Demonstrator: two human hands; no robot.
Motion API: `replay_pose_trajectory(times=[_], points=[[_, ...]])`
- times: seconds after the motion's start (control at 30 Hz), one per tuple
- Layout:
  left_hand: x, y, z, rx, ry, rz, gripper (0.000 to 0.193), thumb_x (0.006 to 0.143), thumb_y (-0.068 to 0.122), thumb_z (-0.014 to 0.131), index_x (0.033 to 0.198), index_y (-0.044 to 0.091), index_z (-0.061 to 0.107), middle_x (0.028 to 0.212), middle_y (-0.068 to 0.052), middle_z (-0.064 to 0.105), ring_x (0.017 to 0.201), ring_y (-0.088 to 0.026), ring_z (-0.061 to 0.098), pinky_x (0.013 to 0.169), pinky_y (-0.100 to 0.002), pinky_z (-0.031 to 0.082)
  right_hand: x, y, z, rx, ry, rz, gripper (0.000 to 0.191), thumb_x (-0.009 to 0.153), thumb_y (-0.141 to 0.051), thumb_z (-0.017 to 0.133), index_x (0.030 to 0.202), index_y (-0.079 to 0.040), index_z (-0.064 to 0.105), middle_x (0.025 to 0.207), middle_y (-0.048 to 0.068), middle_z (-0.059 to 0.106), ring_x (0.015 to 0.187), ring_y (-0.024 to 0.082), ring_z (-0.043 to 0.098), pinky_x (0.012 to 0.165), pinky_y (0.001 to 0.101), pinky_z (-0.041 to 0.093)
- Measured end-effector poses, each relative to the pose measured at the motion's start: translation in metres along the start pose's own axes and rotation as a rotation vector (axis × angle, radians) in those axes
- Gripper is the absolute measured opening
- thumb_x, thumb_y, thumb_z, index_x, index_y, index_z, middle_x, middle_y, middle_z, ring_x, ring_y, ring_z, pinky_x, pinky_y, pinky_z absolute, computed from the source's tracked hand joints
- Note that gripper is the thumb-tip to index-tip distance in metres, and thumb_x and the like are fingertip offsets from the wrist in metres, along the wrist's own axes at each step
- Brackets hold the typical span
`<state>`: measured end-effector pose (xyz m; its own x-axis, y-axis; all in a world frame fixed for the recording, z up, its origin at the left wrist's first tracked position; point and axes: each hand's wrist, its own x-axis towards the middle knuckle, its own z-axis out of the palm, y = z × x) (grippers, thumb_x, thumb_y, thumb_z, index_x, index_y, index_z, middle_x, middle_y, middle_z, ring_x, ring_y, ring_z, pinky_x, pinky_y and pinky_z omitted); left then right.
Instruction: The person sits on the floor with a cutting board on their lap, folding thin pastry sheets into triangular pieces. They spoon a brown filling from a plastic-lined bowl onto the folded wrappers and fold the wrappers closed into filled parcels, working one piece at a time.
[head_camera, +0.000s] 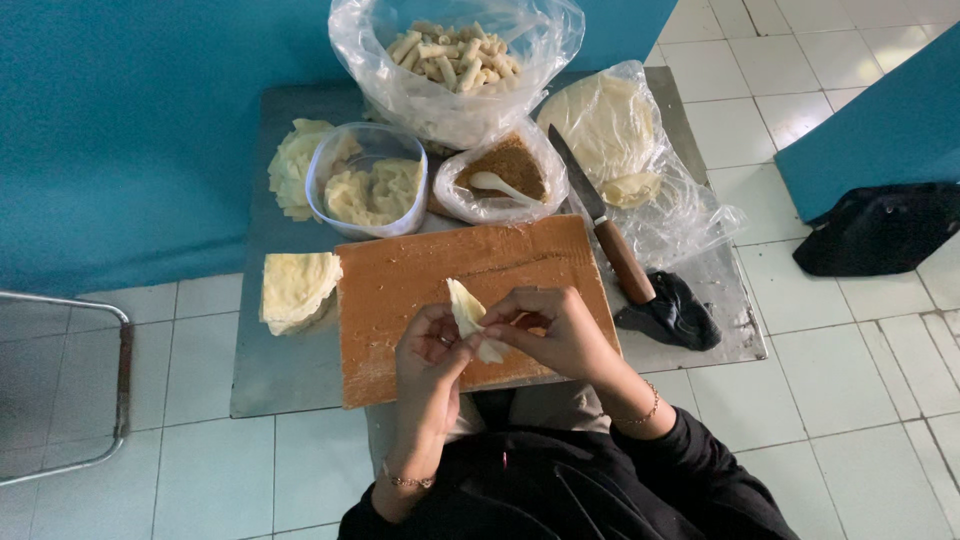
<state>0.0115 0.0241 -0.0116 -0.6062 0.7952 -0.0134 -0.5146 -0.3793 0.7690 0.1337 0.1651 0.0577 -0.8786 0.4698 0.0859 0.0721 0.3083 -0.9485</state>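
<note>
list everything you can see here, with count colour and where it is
wrapper sheet: 1, pale yellow, held in both hands over the board
wooden board: 1, orange-brown, front of metal table
wrapper stack: 1, pale yellow, left of board
plastic tub: 1, clear, holds pale filling, behind board
bag of rolls: 1, clear, back of table
bag of crumbs: 1, clear, with white spoon
knife: 1, brown handle, right of board
left hand: 1, pinching sheet
right hand: 1, pinching sheet

1 board (420, 290), 1 knife (605, 225), 3 bags (455, 95), 1 tub (368, 180), 2 hands (430, 355).

Teal wall (120, 130) — white tiled floor (850, 390) — low steel table (280, 370).
</note>
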Motion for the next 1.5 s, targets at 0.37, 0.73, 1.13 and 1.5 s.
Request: replay_pose_trajectory(times=[0.37, 0.73, 1.13, 1.5], points=[[-0.002, 0.007, -0.006, -0.184, 0.016, -0.096, 0.039, 0.086, -0.008, 0.064, 0.124, -0.003, 0.057, 0.111, -0.011, 0.066, 0.099, -0.017, 0.066, 0.086, -0.033, 0.056, 0.000, 0.027, -0.003, 0.536, -0.123, 0.080, 0.013, 0.107, -0.010, 0.051, 0.114, -0.001, 0.056, 0.106, 0.002, 0.056, 0.100, 0.007, 0.054, 0.089, 0.0280, 0.048], [-0.003, 0.001, -0.045, 0.116, 0.105, 0.038, 0.042, 0.086, -0.011, 0.067, 0.127, -0.002, 0.057, 0.098, -0.003, 0.056, 0.093, -0.011, 0.055, 0.089, -0.027, 0.048, 0.001, 0.038, -0.009, 1.036, 0.017, 0.121, 0.012, 0.107, -0.008, 0.044, 0.114, -0.002, 0.051, 0.111, 0.004, 0.058, 0.102, 0.011, 0.061, 0.093, 0.0305, 0.051], [-0.007, 0.007, -0.067, -0.054, 0.240, -0.066, 0.048, 0.088, -0.005, 0.058, 0.135, -0.001, 0.051, 0.121, -0.008, 0.059, 0.114, -0.017, 0.061, 0.099, -0.037, 0.052, -0.011, 0.022, -0.034, -0.350, 0.292, -0.322, 0.014, 0.095, -0.007, 0.062, 0.109, -0.006, 0.061, 0.117, 0.006, 0.070, 0.116, 0.016, 0.067, 0.100, 0.0305, 0.052], [-0.011, 0.010, -0.055, -0.214, 0.215, -0.038, 0.051, 0.089, -0.003, 0.053, 0.139, -0.002, 0.048, 0.130, -0.012, 0.059, 0.117, -0.019, 0.062, 0.102, -0.036, 0.052, -0.028, 0.012, -0.041, -0.734, 0.254, -0.195, 0.015, 0.085, -0.016, 0.078, 0.100, -0.012, 0.077, 0.106, 0.001, 0.075, 0.102, 0.024, 0.067, 0.092, 0.0374, 0.051]])
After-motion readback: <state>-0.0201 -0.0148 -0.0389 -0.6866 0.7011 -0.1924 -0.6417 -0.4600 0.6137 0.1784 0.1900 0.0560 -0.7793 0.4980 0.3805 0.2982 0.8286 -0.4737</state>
